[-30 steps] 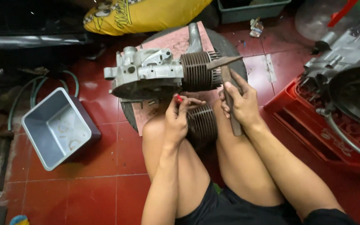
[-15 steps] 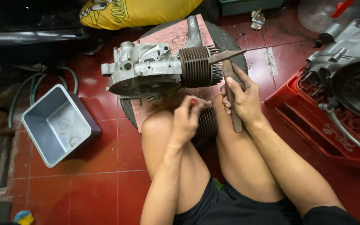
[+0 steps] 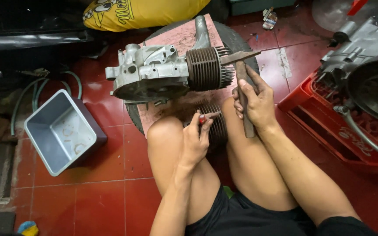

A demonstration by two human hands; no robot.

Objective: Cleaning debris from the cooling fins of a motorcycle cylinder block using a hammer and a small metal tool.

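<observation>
A grey engine case point(image 3: 147, 74) with a dark finned cylinder point(image 3: 204, 67) lies on a pinkish board point(image 3: 178, 37) laid over a tyre. My right hand point(image 3: 254, 102) grips a hammer point(image 3: 241, 65) by its wooden handle, with the metal head next to the cylinder's fins. My left hand point(image 3: 195, 140) holds a small red-tipped tool point(image 3: 203, 119) above my knee. A second finned cylinder point(image 3: 217, 126) sits between my knees, close to the left hand.
An empty grey plastic tub point(image 3: 60, 131) stands on the red tiled floor at the left, near green hoses point(image 3: 36, 91). A red crate point(image 3: 329, 118) holds another engine point(image 3: 368, 65) at the right. A yellow bag point(image 3: 141, 13) lies behind the tyre.
My left hand has drawn back from under the engine case toward my knee, with the red-tipped tool in it. The right hand keeps the hammer at the cylinder.
</observation>
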